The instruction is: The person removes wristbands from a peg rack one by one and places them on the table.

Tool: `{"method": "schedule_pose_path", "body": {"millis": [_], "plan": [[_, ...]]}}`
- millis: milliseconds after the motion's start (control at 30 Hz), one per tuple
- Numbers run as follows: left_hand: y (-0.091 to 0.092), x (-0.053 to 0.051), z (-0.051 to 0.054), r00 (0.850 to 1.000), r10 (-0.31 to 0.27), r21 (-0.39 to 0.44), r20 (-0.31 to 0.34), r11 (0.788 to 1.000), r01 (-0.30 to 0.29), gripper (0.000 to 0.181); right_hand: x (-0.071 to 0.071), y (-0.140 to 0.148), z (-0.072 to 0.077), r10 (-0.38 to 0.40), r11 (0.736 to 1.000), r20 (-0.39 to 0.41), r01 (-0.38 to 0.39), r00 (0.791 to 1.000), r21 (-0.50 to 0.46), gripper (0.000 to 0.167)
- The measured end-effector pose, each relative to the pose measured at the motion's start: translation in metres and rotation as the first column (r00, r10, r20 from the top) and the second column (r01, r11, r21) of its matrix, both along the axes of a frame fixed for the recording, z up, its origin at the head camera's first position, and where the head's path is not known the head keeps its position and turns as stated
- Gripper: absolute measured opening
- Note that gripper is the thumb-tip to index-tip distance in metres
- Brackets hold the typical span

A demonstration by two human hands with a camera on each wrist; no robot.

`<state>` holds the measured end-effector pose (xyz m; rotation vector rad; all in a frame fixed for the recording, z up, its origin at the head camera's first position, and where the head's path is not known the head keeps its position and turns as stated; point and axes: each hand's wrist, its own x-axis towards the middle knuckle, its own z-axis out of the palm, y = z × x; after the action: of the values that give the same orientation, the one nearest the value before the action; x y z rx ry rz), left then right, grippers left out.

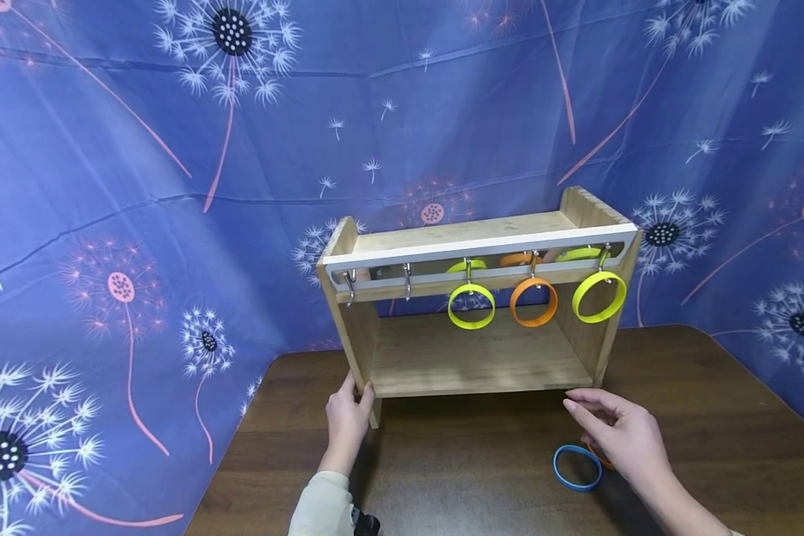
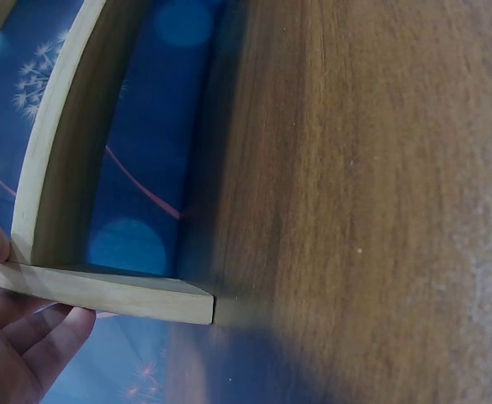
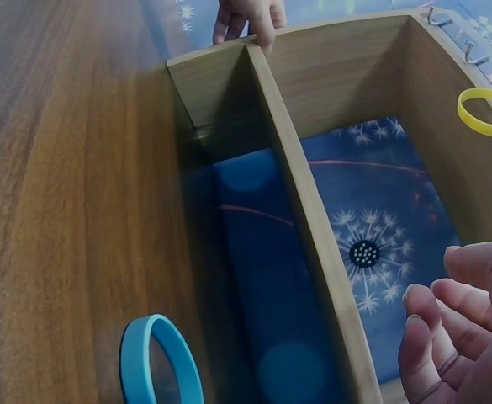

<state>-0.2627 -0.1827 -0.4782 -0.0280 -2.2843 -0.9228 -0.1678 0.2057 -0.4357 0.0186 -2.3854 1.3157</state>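
Observation:
A wooden shelf [image 1: 482,357] stands on the table, its metal rail [image 1: 442,249] fitted with several hooks. From three hooks hang a yellow ring [image 1: 471,324], an orange ring [image 1: 534,322] and another yellow ring [image 1: 599,318]; the two leftmost hooks are bare. My left hand [image 1: 348,424] grips the shelf's lower left side, thumb in front, fingers behind the side board [image 2: 111,293]. My right hand [image 1: 623,435], fingers loosely bent and holding nothing, is by the lower right corner; whether it touches the wood I cannot tell. A blue ring [image 1: 578,487] lies left of it, beside a partly hidden orange ring [image 1: 601,457].
The brown table [image 1: 442,476] extends around the shelf. Behind and to the left hangs a blue cloth [image 1: 348,134] with a dandelion pattern. A small black object [image 1: 365,523] shows at the left sleeve [image 1: 323,506].

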Motion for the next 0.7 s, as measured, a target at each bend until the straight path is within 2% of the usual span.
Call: {"method": "schedule_pose_path", "body": {"millis": [233,700], "plan": [[0.000,0.000,-0.001,1.000,0.002,-0.008,0.003,1.000,-0.002,0.010,0.000,-0.003,0.006,0.016,1.000,0.013,-0.016,1.000,-0.012,0.023],[0.000,0.001,0.002,1.000,-0.004,0.009,0.001,1.000,0.004,0.008,-0.001,-0.008,0.011,0.029,0.999,-0.015,-0.029,0.999,-0.045,0.024]]}}
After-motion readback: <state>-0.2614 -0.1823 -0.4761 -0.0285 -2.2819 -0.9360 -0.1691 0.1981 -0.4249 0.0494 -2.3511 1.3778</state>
